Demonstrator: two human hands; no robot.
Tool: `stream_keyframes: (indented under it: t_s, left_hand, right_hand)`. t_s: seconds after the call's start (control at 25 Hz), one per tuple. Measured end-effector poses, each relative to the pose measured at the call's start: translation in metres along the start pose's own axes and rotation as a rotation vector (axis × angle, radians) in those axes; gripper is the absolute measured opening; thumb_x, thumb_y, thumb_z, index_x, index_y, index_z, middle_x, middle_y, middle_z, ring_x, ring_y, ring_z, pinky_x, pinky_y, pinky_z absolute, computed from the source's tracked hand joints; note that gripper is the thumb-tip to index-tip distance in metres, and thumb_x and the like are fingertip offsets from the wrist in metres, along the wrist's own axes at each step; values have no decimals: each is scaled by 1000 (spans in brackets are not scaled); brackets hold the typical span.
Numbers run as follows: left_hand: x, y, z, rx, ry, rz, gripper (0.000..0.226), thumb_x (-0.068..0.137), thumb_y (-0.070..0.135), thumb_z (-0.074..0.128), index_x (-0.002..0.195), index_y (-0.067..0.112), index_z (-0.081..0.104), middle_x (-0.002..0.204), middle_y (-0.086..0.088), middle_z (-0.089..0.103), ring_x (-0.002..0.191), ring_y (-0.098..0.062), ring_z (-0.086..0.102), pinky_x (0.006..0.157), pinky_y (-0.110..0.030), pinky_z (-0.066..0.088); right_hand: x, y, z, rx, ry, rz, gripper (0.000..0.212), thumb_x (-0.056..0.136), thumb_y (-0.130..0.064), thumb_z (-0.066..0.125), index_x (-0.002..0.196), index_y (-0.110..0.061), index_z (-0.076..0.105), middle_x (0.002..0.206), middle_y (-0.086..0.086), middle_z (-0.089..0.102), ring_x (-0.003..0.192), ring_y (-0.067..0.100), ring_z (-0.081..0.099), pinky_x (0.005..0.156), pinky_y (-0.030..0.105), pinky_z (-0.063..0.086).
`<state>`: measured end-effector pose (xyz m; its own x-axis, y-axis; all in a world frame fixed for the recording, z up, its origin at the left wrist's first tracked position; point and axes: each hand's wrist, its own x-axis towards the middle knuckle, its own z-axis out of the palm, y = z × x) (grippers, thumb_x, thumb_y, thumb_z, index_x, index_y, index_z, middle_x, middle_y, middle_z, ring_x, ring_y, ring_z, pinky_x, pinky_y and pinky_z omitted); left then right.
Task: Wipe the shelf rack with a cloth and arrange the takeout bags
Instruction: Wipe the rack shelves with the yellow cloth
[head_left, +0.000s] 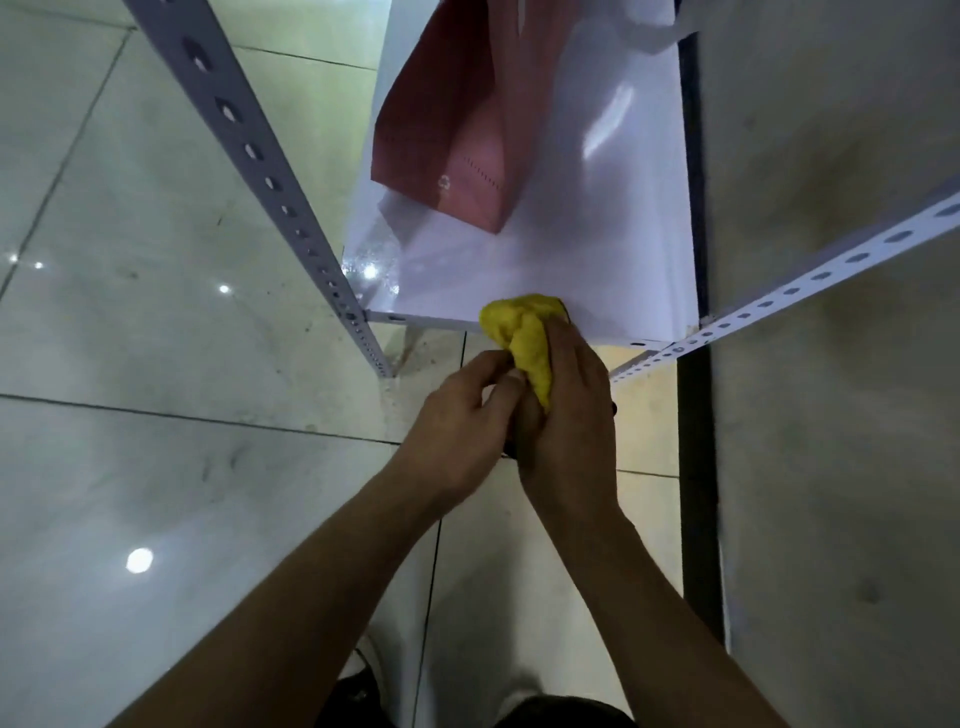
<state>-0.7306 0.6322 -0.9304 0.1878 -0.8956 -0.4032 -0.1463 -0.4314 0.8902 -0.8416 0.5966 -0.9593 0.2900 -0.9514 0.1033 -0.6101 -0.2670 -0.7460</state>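
Head camera looks down: both hands bunch a yellow cloth (522, 338) at the white shelf's (597, 249) front edge. Right hand (569, 410) wraps it; left hand (467, 415) pinches one fold. It looks soft and light, easy to squeeze anywhere. A red paper bag (452, 140) stands behind.

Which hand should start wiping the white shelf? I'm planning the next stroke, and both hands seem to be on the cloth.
Probably the right hand: it grips the bunched yellow cloth right at the white shelf front edge. The left hand only pinches the cloth's lower part, farther from the shelf.
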Motion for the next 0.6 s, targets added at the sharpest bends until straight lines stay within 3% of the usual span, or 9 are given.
stream_keyframes:
  t_s: [0.16, 0.28, 0.4, 0.52, 0.6]
  left_hand:
    - [-63, 48, 3, -413, 77, -156, 20, 96, 18, 57, 111, 26, 67, 76, 6, 72, 68, -5, 68, 52, -19, 51]
    - [-111, 91, -11, -525, 87, -219, 37, 78, 21, 69, 114, 20, 66, 83, -1, 76, 75, -15, 73, 57, -26, 55]
    - [-154, 142, -29, -413, 58, -211, 44, 68, 24, 70, 109, 11, 64, 82, 0, 76, 76, -15, 71, 66, -30, 56]
    - [-199, 195, -40, -353, 55, -170, 46, 66, 21, 68, 105, -2, 60, 67, 7, 69, 61, -6, 63, 56, -17, 48]
    - [-228, 231, -45, -405, 42, -159, 49, 66, 17, 68, 111, 0, 61, 77, 2, 74, 67, -9, 67, 59, -18, 50]
  right_hand:
    - [-47, -54, -50, 52, -19, 74, 62, 94, -35, 62, 152, -24, 43, 155, -9, 41, 145, 10, 35, 116, 38, 38]
    - [-67, -94, -101, 230, -136, 93, 61, 95, -35, 61, 152, -27, 43, 151, -10, 46, 142, 9, 42, 112, 39, 44]
    - [-85, -136, -154, 443, -198, 57, 52, 100, -33, 49, 150, -23, 45, 147, -7, 52, 139, 17, 47, 110, 41, 45]
    - [-96, -171, -204, 642, -145, 374, 47, 102, -37, 36, 144, -24, 54, 140, -1, 59, 128, 16, 56, 99, 34, 52]
    - [-95, -195, -239, 656, -212, 620, 45, 107, -47, 37, 126, -17, 65, 110, 8, 71, 92, 14, 69, 72, 22, 55]
